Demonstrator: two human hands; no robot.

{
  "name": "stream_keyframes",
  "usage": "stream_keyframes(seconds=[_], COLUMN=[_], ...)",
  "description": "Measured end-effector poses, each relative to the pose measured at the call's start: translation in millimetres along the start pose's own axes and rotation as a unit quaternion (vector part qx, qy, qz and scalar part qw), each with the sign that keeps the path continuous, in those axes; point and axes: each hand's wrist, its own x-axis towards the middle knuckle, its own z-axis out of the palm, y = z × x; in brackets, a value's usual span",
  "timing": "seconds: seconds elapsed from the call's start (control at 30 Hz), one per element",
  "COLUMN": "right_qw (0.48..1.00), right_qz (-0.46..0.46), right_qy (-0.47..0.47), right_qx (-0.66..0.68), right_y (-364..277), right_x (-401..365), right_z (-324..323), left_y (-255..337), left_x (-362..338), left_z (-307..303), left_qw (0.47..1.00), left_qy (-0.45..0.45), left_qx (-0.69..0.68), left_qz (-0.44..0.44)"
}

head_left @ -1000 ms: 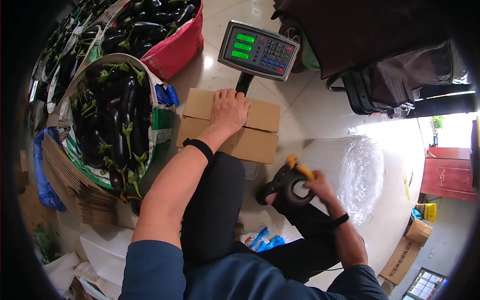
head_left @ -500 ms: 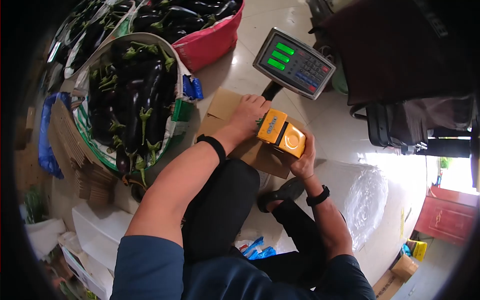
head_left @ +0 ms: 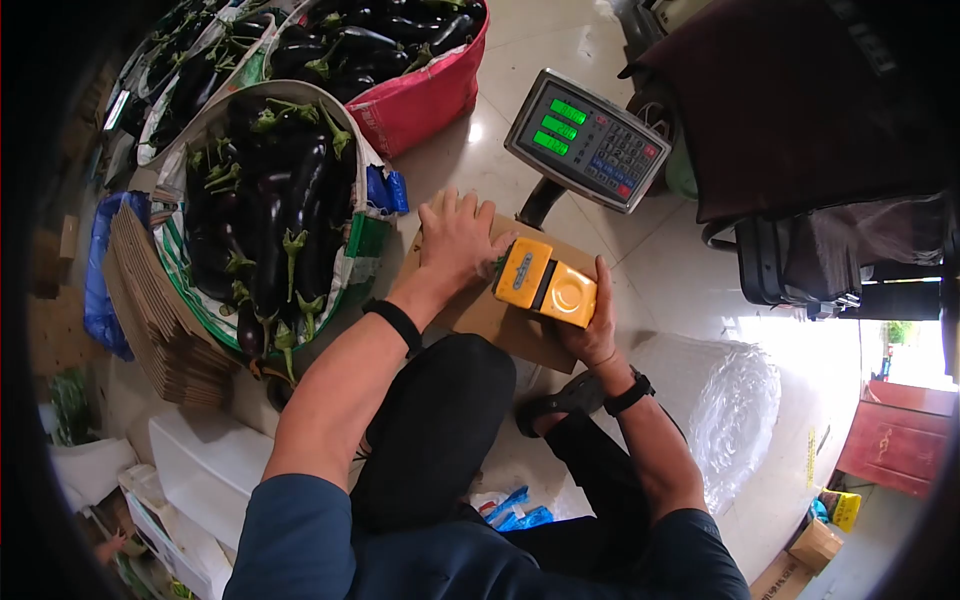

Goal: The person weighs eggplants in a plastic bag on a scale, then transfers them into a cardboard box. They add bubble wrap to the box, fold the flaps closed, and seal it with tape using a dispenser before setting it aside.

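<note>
Splaying fingers [head_left: 450,205], left hand [head_left: 458,240] on carton [head_left: 515,335]; right hand [head_left: 600,328] gripping tape dispenser [head_left: 545,284].

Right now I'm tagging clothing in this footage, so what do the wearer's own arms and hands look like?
The left hand and right hand are ungloved. A plain black band circles the left wrist; a bulkier black strap circles the right. The short sleeves are dark blue.
</note>
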Motion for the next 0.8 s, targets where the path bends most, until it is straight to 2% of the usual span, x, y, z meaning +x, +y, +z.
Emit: stream_keyframes(seconds=[0.03, 0.13, 0.2, 0.27, 0.33, 0.4, 0.43, 0.47, 0.5, 0.53, 0.57, 0.63, 0.7, 0.77, 0.8], right_qw=[1.0, 0.999, 0.999, 1.0, 1.0, 1.0, 1.0, 1.0, 1.0, 0.999, 0.999, 0.999, 0.999, 0.999, 0.999], right_qz=[-0.026, -0.017, -0.014, 0.017, 0.008, -0.006, -0.009, -0.01, -0.007, -0.002, 0.0, 0.002, 0.003, 0.003, 0.003], right_qy=[-0.011, -0.02, -0.018, -0.014, -0.023, -0.027, -0.025, -0.024, -0.025, -0.032, -0.039, -0.042, -0.044, -0.044, -0.042], right_qx=[-0.006, -0.026, -0.042, -0.009, -0.012, -0.013, -0.011, -0.01, -0.01, -0.022, -0.034, -0.033, -0.028, -0.03, -0.029], right_y=[-0.3, -1.5, -3.1, -6.4, -8.1, -5.6, -3.8, -2.5, -4.3, -6.9, -8.6, -10.0, -10.8, -8.9, -9.3], right_x=[1.4, 1.6, 5.8, 5.6, 8.2, 14.3, 12.7, 8.0, 6.5, 8.5, 10.1, 10.9, 11.0, 9.5, 9.1], right_z=[-0.7, -1.0, 2.7, 5.2, 3.5, 4.4, 5.5, 5.8, 4.5, 2.0, -0.1, -1.1, -0.4, -0.1, 0.0], left_y=[-1.3, -1.9, -7.0, -12.6, -19.9, -31.0, -38.3, -46.3, -49.6, -48.5, -47.7, -46.9, -33.1, -19.5, -16.0], left_x=[1.9, -3.2, -2.6, -3.9, -6.3, -7.6, -7.8, -9.5, -8.8, -8.2, -10.7, -18.7, -21.0, -19.4, -17.8], left_z=[-0.8, 3.8, 8.5, 10.3, 10.8, 5.8, 1.1, -2.9, -18.1, -54.9, -77.9, -107.2, -116.1, -121.7, -120.4], left_qw=[1.0, 1.0, 0.999, 0.999, 0.999, 0.988, 0.988, 0.946, 0.834, 0.762, 0.762, 0.62, 0.636, 0.687, 0.686], left_qy=[0.002, -0.02, 0.04, 0.033, 0.03, 0.108, 0.108, 0.063, 0.013, -0.037, -0.038, -0.187, -0.216, -0.237, -0.232], left_qx=[0.0, -0.016, 0.001, -0.013, -0.024, -0.076, -0.075, -0.314, -0.531, -0.594, -0.595, -0.684, -0.668, -0.63, -0.632], left_qz=[0.0, -0.007, 0.019, 0.028, 0.037, 0.079, 0.079, -0.037, -0.151, -0.254, -0.253, -0.334, -0.321, -0.275, -0.276])
